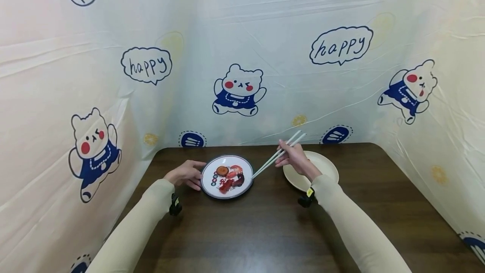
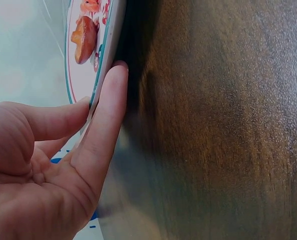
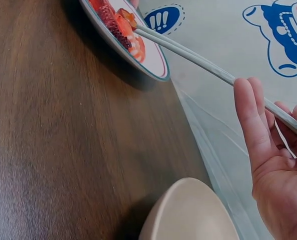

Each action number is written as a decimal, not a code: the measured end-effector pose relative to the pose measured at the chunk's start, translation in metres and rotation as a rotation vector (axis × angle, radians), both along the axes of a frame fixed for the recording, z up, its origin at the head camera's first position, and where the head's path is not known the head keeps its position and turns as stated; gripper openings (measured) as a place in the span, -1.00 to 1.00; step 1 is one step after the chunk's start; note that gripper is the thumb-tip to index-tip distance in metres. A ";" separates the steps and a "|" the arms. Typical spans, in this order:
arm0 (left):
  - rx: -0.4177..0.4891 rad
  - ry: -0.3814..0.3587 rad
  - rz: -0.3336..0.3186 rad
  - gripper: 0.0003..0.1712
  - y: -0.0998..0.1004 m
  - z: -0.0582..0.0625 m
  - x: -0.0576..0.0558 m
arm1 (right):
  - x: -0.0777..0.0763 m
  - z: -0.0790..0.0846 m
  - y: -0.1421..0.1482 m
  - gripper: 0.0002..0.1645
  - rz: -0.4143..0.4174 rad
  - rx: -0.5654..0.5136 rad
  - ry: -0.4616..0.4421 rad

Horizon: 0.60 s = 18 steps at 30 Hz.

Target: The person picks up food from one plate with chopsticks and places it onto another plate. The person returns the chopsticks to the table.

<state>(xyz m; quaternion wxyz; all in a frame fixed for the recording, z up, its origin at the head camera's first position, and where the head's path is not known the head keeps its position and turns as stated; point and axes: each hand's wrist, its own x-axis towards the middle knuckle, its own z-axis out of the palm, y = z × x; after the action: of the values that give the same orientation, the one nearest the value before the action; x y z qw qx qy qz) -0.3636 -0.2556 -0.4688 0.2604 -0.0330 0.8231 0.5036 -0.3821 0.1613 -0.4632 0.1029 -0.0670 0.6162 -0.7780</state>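
My left hand pinches the left rim of a white plate, thumb at the rim and fingers beneath it. The plate has a dark blue-green edge and red lettering. On it lie a round brown mushroom-like piece, a pink shrimp-like piece, a dark red tentacle piece and a red chunk. My right hand holds two pale green chopsticks, slanting down left. Their tips are at the plate's right rim in the head view; in the right wrist view they overlap an orange-brown piece.
A cream bowl stands on the right, partly behind my right hand and forearm. Both dishes are toward the back of the dark wooden table. A cloth printed with bears hangs around the back and sides.
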 end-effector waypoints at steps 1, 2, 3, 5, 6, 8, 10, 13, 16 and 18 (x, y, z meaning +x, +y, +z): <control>0.000 0.001 0.000 -0.25 0.000 0.000 0.000 | 0.000 0.000 0.002 -0.32 -0.004 -0.004 -0.001; -0.001 0.001 -0.002 -0.25 0.000 0.000 0.000 | 0.001 0.000 0.003 -0.31 -0.006 -0.003 0.000; 0.000 -0.003 0.002 -0.25 0.000 -0.001 0.000 | 0.001 0.000 0.005 -0.30 -0.009 -0.002 0.002; 0.004 -0.010 0.003 -0.24 -0.001 -0.001 0.000 | 0.002 0.000 0.008 -0.29 -0.017 -0.005 0.002; 0.003 -0.009 -0.001 -0.24 -0.001 -0.001 0.000 | 0.002 0.000 0.010 -0.29 -0.021 -0.007 0.001; 0.004 -0.012 -0.002 -0.24 -0.001 -0.002 0.000 | 0.002 0.000 0.014 -0.30 -0.031 -0.019 -0.002; 0.006 -0.012 0.005 -0.25 -0.001 -0.003 0.000 | 0.003 0.001 0.019 -0.31 -0.042 -0.039 -0.005; 0.004 -0.004 0.009 -0.25 0.000 -0.003 0.000 | 0.003 0.001 0.025 -0.32 -0.068 -0.072 -0.009; 0.003 -0.005 0.011 -0.25 0.000 -0.001 -0.001 | 0.003 0.003 0.032 -0.30 -0.084 -0.079 -0.007; 0.001 -0.007 0.006 -0.25 0.000 0.000 -0.001 | 0.003 0.004 0.037 -0.29 -0.097 -0.066 -0.011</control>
<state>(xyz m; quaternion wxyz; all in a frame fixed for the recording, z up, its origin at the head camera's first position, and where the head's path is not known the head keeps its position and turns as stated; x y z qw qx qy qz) -0.3648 -0.2556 -0.4692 0.2618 -0.0372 0.8217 0.5048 -0.3787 0.1983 -0.4590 0.0663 -0.0359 0.5920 -0.8024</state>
